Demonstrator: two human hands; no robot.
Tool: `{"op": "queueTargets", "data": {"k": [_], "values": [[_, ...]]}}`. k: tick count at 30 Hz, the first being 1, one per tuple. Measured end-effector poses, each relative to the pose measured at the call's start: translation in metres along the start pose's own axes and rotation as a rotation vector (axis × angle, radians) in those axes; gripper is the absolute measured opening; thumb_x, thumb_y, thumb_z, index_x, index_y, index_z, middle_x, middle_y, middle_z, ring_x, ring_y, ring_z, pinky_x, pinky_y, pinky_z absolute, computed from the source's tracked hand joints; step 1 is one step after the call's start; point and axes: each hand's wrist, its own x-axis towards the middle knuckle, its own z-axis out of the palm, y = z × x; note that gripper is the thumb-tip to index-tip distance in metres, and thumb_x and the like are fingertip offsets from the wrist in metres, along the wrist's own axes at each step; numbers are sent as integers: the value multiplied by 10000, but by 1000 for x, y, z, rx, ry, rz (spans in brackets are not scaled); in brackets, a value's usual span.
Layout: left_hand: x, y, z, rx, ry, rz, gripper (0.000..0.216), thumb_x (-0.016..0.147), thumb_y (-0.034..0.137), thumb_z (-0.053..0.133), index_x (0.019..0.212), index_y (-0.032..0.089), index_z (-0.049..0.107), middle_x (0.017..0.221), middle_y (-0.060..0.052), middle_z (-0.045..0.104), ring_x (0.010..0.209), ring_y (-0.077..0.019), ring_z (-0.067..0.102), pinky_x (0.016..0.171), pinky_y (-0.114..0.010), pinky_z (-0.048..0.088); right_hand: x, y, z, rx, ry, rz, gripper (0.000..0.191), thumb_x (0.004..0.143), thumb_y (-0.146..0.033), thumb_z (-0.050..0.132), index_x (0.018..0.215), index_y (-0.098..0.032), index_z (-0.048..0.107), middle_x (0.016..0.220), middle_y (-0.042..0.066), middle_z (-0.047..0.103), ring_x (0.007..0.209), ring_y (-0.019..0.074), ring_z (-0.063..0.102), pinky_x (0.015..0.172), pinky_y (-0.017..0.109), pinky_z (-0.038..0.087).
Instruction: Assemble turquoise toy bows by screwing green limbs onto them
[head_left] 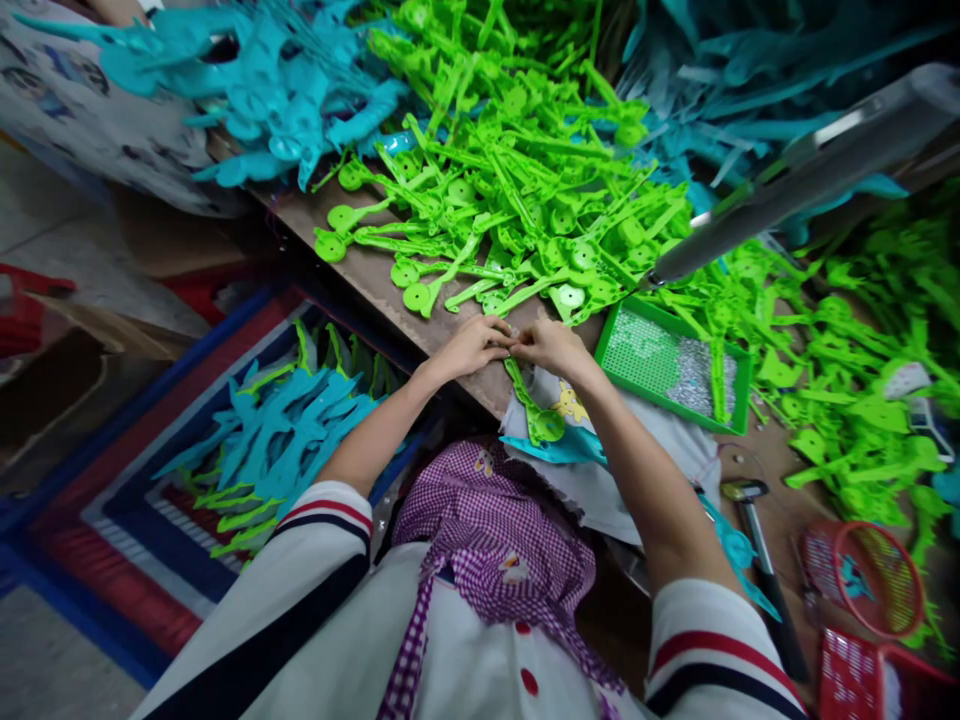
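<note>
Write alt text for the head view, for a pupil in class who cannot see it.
A person's left hand and right hand meet near a bench's edge, at one end of a green part. A heap of green parts lies beyond, a green tray of small pieces sits to the right, and turquoise pieces lie at lower left.

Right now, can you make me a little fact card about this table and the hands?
Hands: left hand and right hand, close together at one end of a green piece
Big heap: bright green parts
Green tray: silvery bits inside
Tool: hammer, beside a red basket
Crate at left: turquoise pieces and green ones
</note>
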Motion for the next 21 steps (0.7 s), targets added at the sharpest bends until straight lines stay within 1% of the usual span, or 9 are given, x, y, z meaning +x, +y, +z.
{"op": "queueTargets", "data": {"k": [3, 5, 8, 12, 14, 17, 19, 21], "values": [[-1, -1, 0, -3, -13, 11, 213, 874, 179, 704, 1057, 229, 799, 1219, -91, 690, 1180, -259, 622, 1072, -435, 461, -8, -2, 7, 16, 35, 21, 263, 877, -400, 617, 883, -193, 778, 796, 71, 733, 739, 174, 626, 609, 278, 326], [0, -2, -2, 5, -29, 8, 208, 859, 173, 716, 1046, 210, 800, 1215, -99, 690, 1166, -260, 629, 1060, -422, 465, -10, -4, 8, 11, 32, 48, 279, 884, -415, 605, 896, -197, 779, 829, 76, 744, 792, 191, 648, 624, 279, 341], [2, -1, -5, 42, -58, 0, 200, 841, 167, 727, 1025, 192, 802, 1189, -93, 694, 1117, -243, 645, 1021, -386, 478, -8, -10, 5, -62, 3, 74, 269, 878, -419, 609, 950, -221, 777, 925, 82, 760, 878, 217, 669, 667, 284, 379], [12, 4, -15, 125, -174, 23, 182, 834, 200, 727, 997, 196, 808, 1137, -71, 695, 998, -205, 664, 915, -315, 486, 1, -16, -4, -129, -89, 108, 241, 855, -416, 651, 972, -245, 774, 995, 78, 763, 942, 233, 678, 709, 295, 416], [19, 9, -21, 205, -224, 17, 170, 820, 226, 740, 974, 208, 811, 1091, -55, 700, 961, -199, 663, 861, -291, 475, 2, -15, -4, -126, -97, 119, 232, 843, -424, 675, 952, -244, 773, 987, 74, 765, 942, 230, 679, 706, 290, 419], [27, 22, -28, 337, -263, -38, 156, 799, 261, 759, 945, 238, 810, 1053, -33, 707, 968, -213, 661, 790, -282, 452, -7, -9, 3, -99, -31, 75, 249, 873, -430, 644, 972, -234, 763, 975, 75, 771, 912, 225, 682, 685, 286, 410], [31, 31, -31, 397, -303, -80, 153, 789, 261, 769, 937, 248, 806, 1082, -27, 710, 1010, -226, 659, 771, -283, 441, -17, -3, 11, -57, 56, 28, 252, 911, -400, 590, 1006, -231, 751, 990, 71, 777, 913, 224, 685, 690, 289, 404], [36, 40, -33, 440, -347, -126, 162, 778, 245, 777, 937, 251, 802, 1116, -24, 713, 1046, -237, 655, 774, -284, 437, -27, 1, 18, -15, 159, 19, 247, 928, -363, 553, 1013, -232, 745, 1005, 64, 782, 931, 228, 688, 700, 292, 401]]}}
